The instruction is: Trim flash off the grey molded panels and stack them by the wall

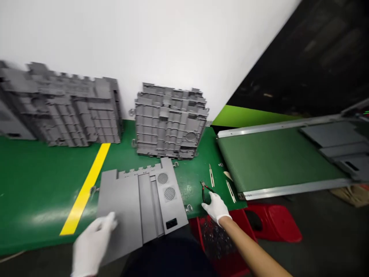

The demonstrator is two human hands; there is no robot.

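Note:
A flat grey plastic panel (123, 207) with two round grilles and a small black window lies on the green table, its near edge jutting past the table edge. My left hand (92, 244), in a white glove, is over the panel's near left part. Motion blurs its fingers, and contact with the panel is unclear. On the table to the panel's right are pliers (203, 185) with red and black handles, their handles spread. My gloved right hand (216, 207) has its thumb and fingers around the handle ends. Two slim pale cutters, a knife (211, 175) and another knife (230, 191), lie beyond.
Grey panels stand in a stack (170, 123) against the white wall, with more panels (72, 109) at left. A green conveyor belt (276, 161) carries grey panels (337, 142) at right. Below the table edge is a red bin (245, 223) of small dark scraps. Metal hooks (188, 208) lie around.

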